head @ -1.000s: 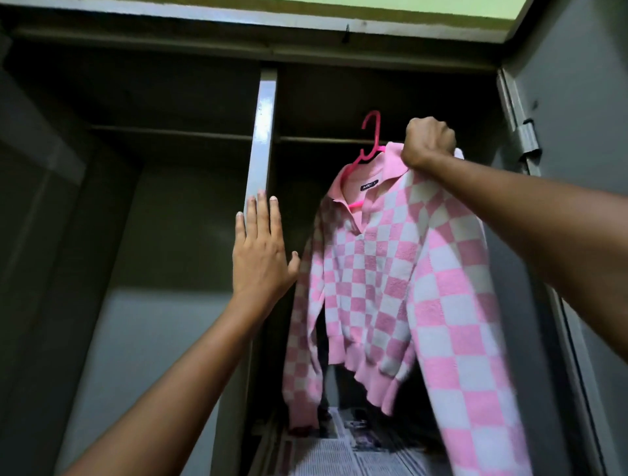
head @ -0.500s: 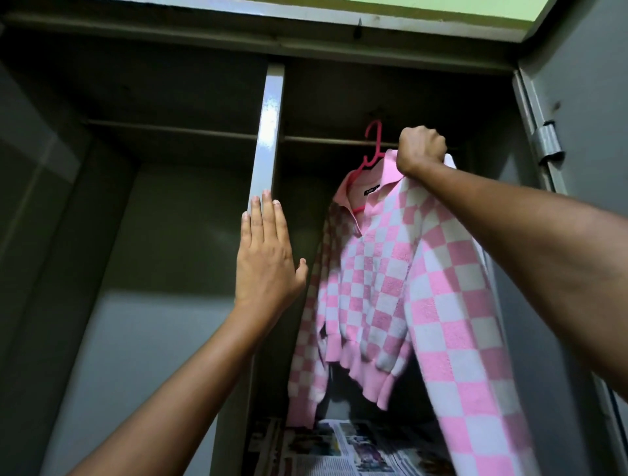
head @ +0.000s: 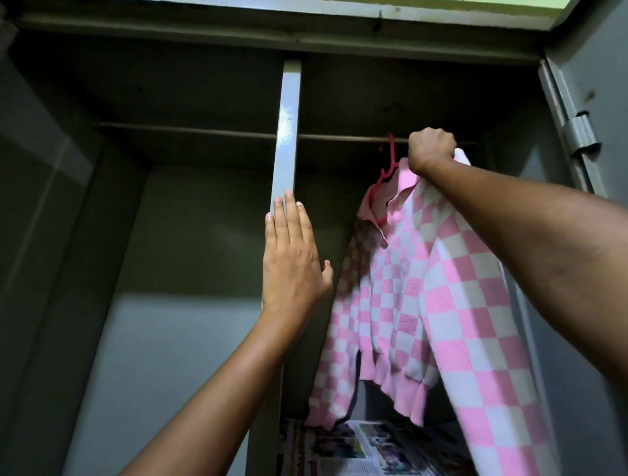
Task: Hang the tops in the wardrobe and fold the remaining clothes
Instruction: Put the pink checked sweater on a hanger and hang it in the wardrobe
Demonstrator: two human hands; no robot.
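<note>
Pink checked top is gripped at its shoulder by the right hand, so the hanger hooks onto the wardrobe rail. The wardrobe's upright divider is pressed by the flat, empty left hand, probably for balance.

a home, most likely a bedroom corner, seen from inside the open mouth of a grey metal wardrobe. a painted steel divider splits it into two bays, and a thin hanging rail runs across both. a steel door with a barrel hinge stands open on the right. old newspaper lines the wardrobe floor, a household habit. a pink-and-white checked knit top on a pink plastic hanger is everyday personal clothing. a green painted wall shows above.
</note>
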